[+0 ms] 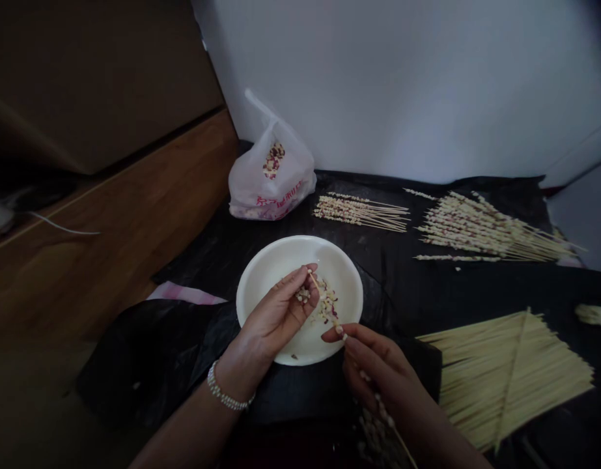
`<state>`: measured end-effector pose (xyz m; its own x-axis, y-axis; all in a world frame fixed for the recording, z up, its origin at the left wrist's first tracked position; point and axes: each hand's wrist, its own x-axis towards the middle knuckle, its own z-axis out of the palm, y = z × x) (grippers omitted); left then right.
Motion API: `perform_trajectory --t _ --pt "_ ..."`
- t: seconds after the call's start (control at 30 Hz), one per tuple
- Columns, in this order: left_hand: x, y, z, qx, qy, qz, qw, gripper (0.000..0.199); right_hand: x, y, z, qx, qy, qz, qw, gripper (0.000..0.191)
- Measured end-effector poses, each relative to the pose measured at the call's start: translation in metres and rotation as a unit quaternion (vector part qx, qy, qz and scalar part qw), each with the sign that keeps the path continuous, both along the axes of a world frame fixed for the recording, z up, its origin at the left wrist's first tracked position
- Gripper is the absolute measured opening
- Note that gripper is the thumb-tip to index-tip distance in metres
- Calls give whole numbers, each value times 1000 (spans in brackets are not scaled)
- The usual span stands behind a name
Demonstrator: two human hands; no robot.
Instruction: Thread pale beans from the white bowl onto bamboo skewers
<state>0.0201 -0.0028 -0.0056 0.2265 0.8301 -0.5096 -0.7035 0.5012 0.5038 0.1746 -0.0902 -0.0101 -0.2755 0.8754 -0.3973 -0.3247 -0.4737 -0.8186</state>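
Note:
My right hand (383,368) is closed around a thin wooden skewer (314,282) that slants up to the left. Small cream and dark-red pieces are threaded along it, and its lower end runs out below that hand. At the skewer's tip, my left hand (285,312) pinches a small pale piece between thumb and finger. More loose pieces (303,296) rest in the curled fingers of this hand. Both hands are over or beside a white bowl (254,273); a scatter of the same pieces (328,303) lies inside it.
A white plastic bag (272,179) of pieces stands behind the bowl. Filled skewers lie in a small bundle (361,212) and a larger pile (480,231) at the back right. Bare skewers (515,371) are spread at right on black plastic sheeting (378,260). A wall rises behind.

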Motion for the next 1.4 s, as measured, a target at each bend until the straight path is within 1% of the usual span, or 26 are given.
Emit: perform_trajectory --t 0.13,0.4,0.57,0.77,0.93,1.07,1.17,1.4 --pt "2 0 1 -13 3 9 1000 12 0 0 -1 12 -13 12 1000 30" --pt "2 0 3 -54 -34 7 998 11 -2 0 -5 26 -24 9 999 27" --pt "3 -1 0 -43 -25 3 999 11 -2 1 -4 37 -31 2 999 26" --pt "4 0 -1 -40 -12 21 999 8 -3 0 -4 20 -18 4 1000 27" --pt "4 3 2 -50 -30 50 997 8 -5 -3 -2 -6 -21 11 1000 34" --pt "3 3 3 -67 -35 32 997 10 -5 -3 0 4 -33 3 999 34" --pt "3 2 2 -68 -30 24 997 10 -5 -2 -2 15 -27 -5 1000 30" --pt "4 3 3 -72 -27 14 997 11 -3 -2 -5 17 -16 -1 1000 25"
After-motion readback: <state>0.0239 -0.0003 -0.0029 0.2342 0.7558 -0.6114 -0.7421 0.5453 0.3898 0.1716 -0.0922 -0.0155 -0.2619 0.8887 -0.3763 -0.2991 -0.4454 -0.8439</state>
